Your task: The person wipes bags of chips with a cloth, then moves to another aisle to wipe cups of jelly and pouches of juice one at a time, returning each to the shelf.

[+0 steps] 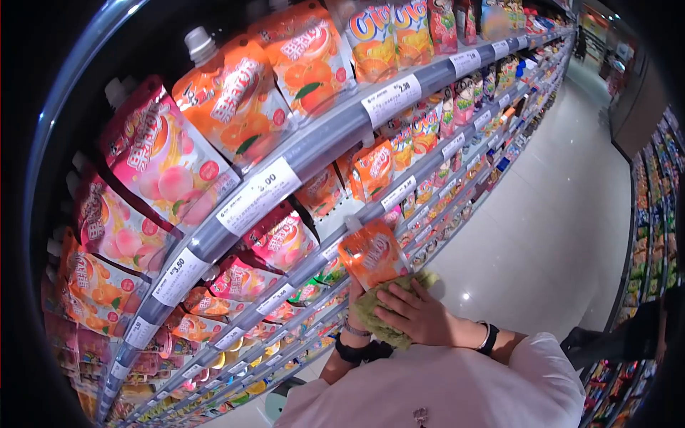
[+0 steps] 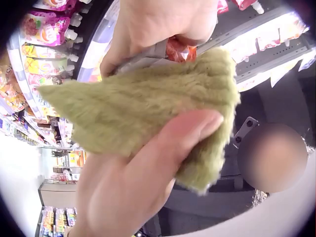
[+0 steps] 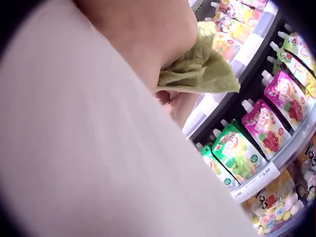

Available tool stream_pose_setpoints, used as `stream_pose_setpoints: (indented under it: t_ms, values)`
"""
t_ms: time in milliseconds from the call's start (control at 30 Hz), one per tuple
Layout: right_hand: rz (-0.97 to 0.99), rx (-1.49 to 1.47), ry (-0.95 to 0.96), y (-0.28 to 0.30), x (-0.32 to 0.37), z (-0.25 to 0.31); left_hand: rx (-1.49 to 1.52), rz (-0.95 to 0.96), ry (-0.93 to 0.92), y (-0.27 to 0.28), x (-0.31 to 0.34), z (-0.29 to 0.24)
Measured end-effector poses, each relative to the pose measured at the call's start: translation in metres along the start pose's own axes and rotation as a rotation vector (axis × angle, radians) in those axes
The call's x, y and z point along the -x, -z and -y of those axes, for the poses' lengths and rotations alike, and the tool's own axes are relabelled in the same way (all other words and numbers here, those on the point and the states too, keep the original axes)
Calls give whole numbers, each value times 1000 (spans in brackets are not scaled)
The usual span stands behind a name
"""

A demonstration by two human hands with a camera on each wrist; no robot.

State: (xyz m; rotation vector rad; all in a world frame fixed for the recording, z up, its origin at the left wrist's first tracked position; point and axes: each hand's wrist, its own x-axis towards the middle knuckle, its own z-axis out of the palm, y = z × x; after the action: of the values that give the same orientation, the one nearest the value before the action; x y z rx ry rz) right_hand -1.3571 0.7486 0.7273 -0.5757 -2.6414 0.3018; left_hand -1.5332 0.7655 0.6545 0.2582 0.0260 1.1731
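Observation:
An orange spouted jelly pouch (image 1: pixel 372 255) stands upright over my left hand (image 1: pixel 354 305), which grips it low down near the shelf edges. My right hand (image 1: pixel 419 315) holds a fuzzy green cloth (image 1: pixel 378 308) against the pouch's lower part, fingers spread over the cloth. In the left wrist view, the right thumb (image 2: pixel 190 129) lies across the near face of the cloth (image 2: pixel 133 106), and a silvery bit of the pouch (image 2: pixel 148 58) shows beneath the left hand (image 2: pixel 163 22). A pale sleeve (image 3: pixel 74 128) covers much of the right wrist view; the cloth (image 3: pixel 205 69) hangs beyond the hand.
Curved shelves with price tags (image 1: pixel 260 195) run along the left, holding rows of spouted pouches (image 1: pixel 171 164). A pale tiled aisle (image 1: pixel 528 192) lies to the right, with another stocked shelf (image 1: pixel 653 214) beyond. A dark-clothed person (image 1: pixel 628 332) stands at the right edge.

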Motion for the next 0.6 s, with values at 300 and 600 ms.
stream_pose_setpoints:
  t_ms: [300, 600]
  values:
    - [-328, 33, -85, -23, 12, 47, -173, -47, 13, -33, 37, -11]
    - [-1268, -819, -657, -23, 16, 47, -513, -24, 147, -62, 72, -11]
